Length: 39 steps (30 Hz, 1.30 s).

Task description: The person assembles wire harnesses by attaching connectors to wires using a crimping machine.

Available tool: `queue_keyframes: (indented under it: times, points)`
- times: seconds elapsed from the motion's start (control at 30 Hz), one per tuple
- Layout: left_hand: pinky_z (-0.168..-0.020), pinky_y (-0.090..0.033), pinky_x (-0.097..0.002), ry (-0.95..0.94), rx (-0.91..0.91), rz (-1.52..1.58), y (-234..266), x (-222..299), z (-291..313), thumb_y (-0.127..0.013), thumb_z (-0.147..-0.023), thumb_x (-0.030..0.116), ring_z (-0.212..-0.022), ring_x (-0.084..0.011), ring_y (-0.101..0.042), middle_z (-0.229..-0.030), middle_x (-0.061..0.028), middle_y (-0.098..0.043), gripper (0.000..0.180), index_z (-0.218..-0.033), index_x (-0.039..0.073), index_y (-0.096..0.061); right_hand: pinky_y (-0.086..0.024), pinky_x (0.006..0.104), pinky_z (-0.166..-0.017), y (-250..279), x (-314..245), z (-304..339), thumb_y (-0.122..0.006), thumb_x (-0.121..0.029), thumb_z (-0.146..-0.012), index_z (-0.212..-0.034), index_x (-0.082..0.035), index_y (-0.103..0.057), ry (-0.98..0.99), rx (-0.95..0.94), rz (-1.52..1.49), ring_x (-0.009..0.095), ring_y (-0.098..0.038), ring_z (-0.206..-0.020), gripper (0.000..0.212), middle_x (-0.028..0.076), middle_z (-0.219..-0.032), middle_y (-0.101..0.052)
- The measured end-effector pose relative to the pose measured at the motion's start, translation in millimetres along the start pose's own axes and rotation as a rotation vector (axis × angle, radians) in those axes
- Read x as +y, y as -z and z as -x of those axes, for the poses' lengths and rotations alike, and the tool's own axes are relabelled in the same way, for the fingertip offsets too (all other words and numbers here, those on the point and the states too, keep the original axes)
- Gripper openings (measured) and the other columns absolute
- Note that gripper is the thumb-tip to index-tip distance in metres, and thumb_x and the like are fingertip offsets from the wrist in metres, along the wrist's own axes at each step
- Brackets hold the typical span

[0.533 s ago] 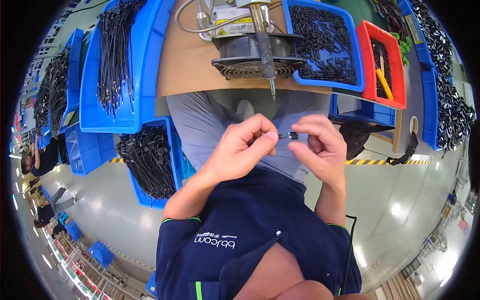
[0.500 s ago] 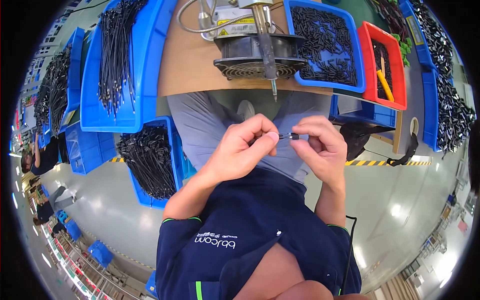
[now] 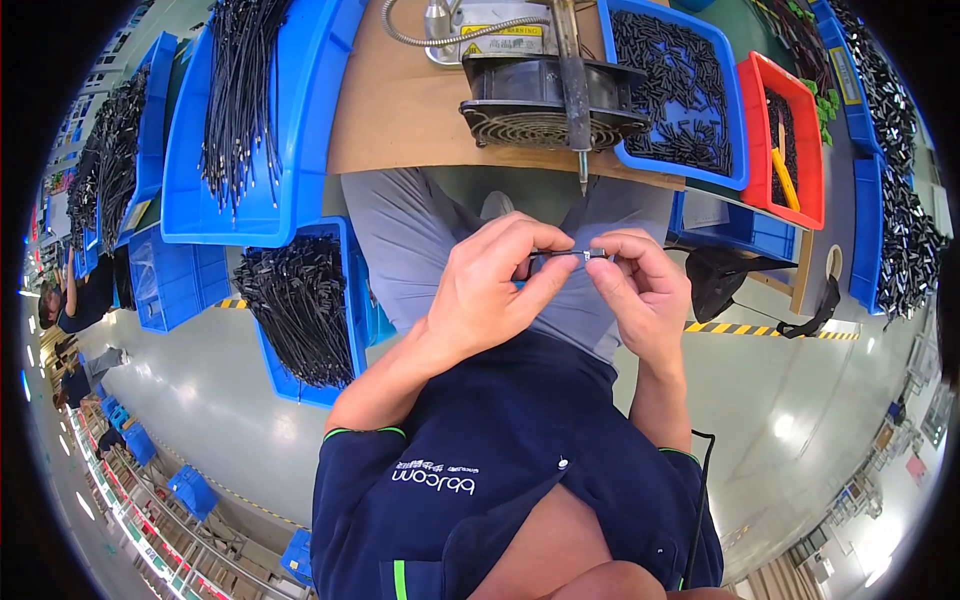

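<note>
Together, left fingers [image 3: 547,284] and right fingers [image 3: 640,250] pinching black part [image 3: 594,253], yellow label [image 3: 502,33] ahead, white lettering [image 3: 448,483] on shirt [image 3: 510,420]

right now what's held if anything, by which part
A slim black piece: the left hand pinches its left part, the right hand its right part. Exact type unclear.

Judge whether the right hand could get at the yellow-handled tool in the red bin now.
Probably yes: the yellow-handled tool lies uncovered in the open red bin with nothing visible blocking, though the right hand pinches a small black part.
</note>
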<state>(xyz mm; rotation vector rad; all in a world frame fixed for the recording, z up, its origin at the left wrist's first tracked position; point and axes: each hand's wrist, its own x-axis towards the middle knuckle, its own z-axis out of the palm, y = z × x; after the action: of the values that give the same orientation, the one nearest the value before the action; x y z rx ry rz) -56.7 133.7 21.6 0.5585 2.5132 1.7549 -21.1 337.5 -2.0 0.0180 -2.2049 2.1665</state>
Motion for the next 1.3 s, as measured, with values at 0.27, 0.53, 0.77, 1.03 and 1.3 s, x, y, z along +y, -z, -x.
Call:
queue_keyframes:
  times: [0.27, 0.53, 0.77, 1.03, 1.3]
  points:
    - [-0.053, -0.044, -0.0289, 0.176, -0.050, 0.129, 0, 5, 1, -0.079, -0.088, 0.008, -0.060, -0.0106, -0.054, -0.081, -0.0059, -0.068, 0.015, -0.097, 0.001, -0.068, -0.031, 0.0183, -0.057, -2, 0, 4, -0.078, 0.004, -0.091, -0.114, 0.002, -0.074, 0.003, -0.019, -0.027, 0.000, -0.038, -0.065, 0.023, 0.003, -0.109, -0.067]
    - [-0.052, -0.040, -0.0266, 0.321, -0.096, 0.281, -4, -3, 2, -0.076, -0.088, 0.007, -0.060, -0.0054, -0.048, -0.076, -0.0030, -0.064, 0.015, -0.094, 0.000, -0.064, -0.032, 0.0182, -0.058, -8, 3, 5, -0.077, 0.004, -0.092, -0.114, 0.003, -0.074, -0.003, -0.015, -0.054, 0.000, -0.039, -0.067, 0.023, 0.004, -0.109, -0.067]
    - [-0.052, -0.039, -0.0263, 0.339, -0.061, 0.373, -2, -2, 1, -0.075, -0.088, 0.006, -0.060, -0.0037, -0.048, -0.075, -0.0025, -0.065, 0.013, -0.093, 0.001, -0.065, -0.045, 0.0188, -0.066, -11, -2, 3, -0.072, 0.001, -0.098, -0.119, 0.004, -0.072, 0.006, 0.090, -0.120, 0.003, -0.055, -0.075, 0.021, 0.006, -0.108, -0.070]
    - [-0.054, -0.042, -0.0289, 0.225, -0.044, 0.134, 13, 10, -12, -0.075, -0.085, 0.006, -0.060, -0.0106, -0.053, -0.077, -0.0056, -0.067, 0.012, -0.091, 0.001, -0.065, -0.049, 0.0212, -0.064, 1, -17, 7, -0.070, -0.005, -0.102, -0.110, 0.004, -0.068, -0.007, 0.087, 0.090, 0.006, -0.062, -0.071, 0.012, 0.005, -0.091, -0.071]
    - [-0.056, -0.047, -0.0298, 0.183, -0.047, 0.089, 12, 19, -20, -0.074, -0.085, 0.007, -0.060, -0.0143, -0.056, -0.080, -0.0071, -0.069, 0.012, -0.091, 0.001, -0.065, -0.054, 0.0280, -0.069, -11, -27, -16, -0.077, 0.004, -0.086, -0.093, -0.002, -0.069, 0.474, 0.092, 0.416, 0.020, -0.068, -0.085, 0.012, 0.012, -0.103, -0.071]
